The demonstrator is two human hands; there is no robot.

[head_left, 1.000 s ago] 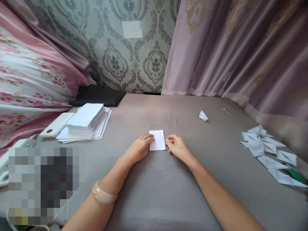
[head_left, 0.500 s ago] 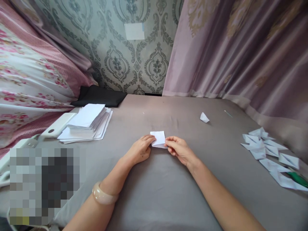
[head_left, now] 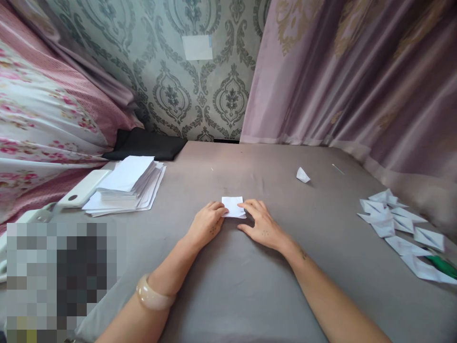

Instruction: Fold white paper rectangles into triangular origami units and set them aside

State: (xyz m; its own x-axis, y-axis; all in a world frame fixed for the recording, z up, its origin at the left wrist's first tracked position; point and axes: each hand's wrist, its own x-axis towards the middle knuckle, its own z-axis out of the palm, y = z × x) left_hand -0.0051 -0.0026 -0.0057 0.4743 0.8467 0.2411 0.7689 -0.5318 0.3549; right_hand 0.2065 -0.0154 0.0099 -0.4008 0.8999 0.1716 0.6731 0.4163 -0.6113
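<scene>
I have the folded paper (head_left: 233, 206) clamped in my left grip (head_left: 207, 223), and my right grip (head_left: 263, 226) opposite, parted, touches its top.

L hand (head_left: 208, 221) & R hand (head_left: 263, 225) on wht ppr (head_left: 232, 205).

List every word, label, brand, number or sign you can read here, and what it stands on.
None: no word, label, brand, number or sign can be read.
Left hand and right hand: small dark marks on the backs, too small to make out.
Folded paper: no writing visible.
Sheet on the wall: nothing legible.
Lower left: pixelated, unreadable.
</scene>
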